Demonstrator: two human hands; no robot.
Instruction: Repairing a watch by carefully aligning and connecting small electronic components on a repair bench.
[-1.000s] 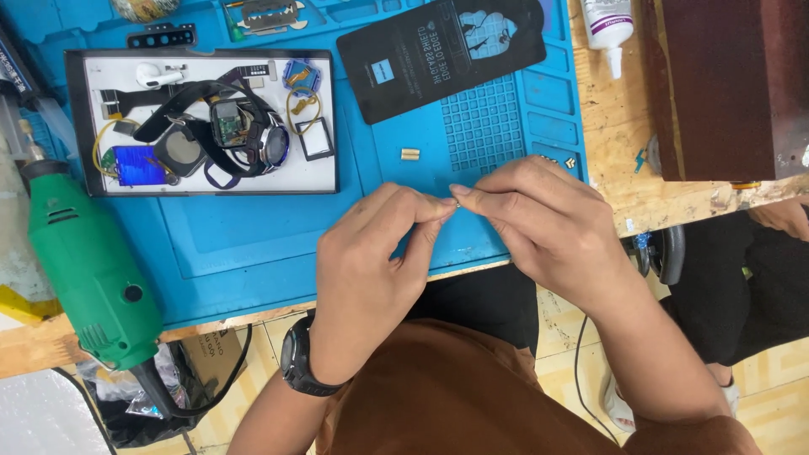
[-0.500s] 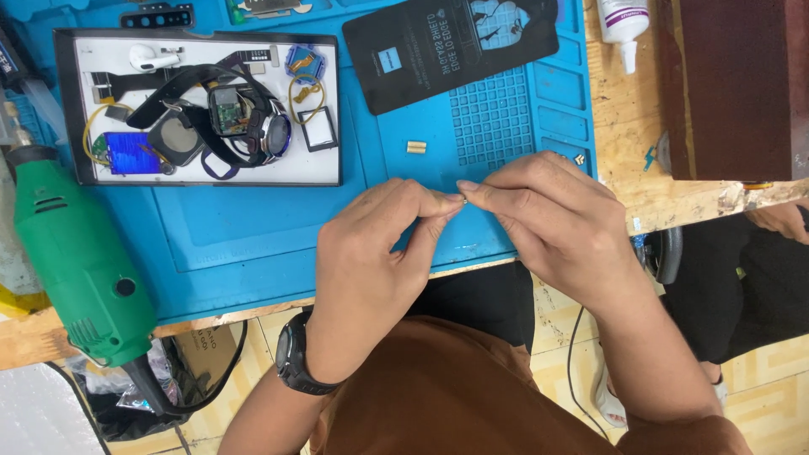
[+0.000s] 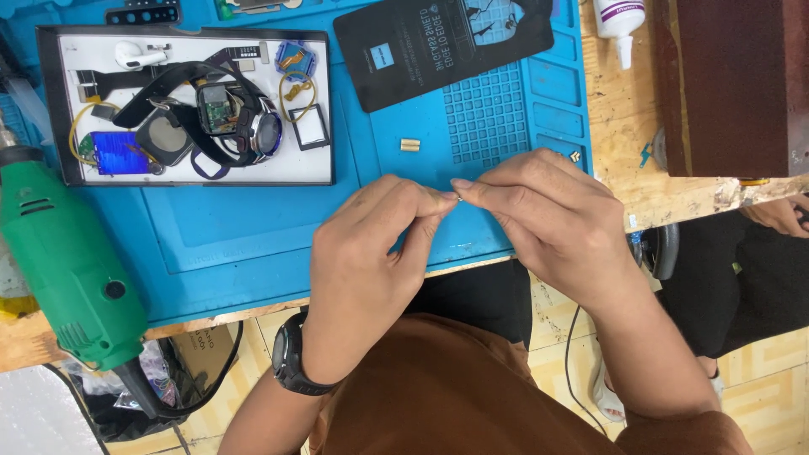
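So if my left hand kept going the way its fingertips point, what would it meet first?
The right hand: the left hand already pinches a tiny metal part with it, fingertip to fingertip.

Worn wooden workbench (image 3: 628, 126) above tan tiled floor (image 3: 763, 366), daylight-lit.

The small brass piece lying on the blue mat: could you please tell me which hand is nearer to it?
Right. The right hand lies just below-right of the brass piece; the left hand sits further below.
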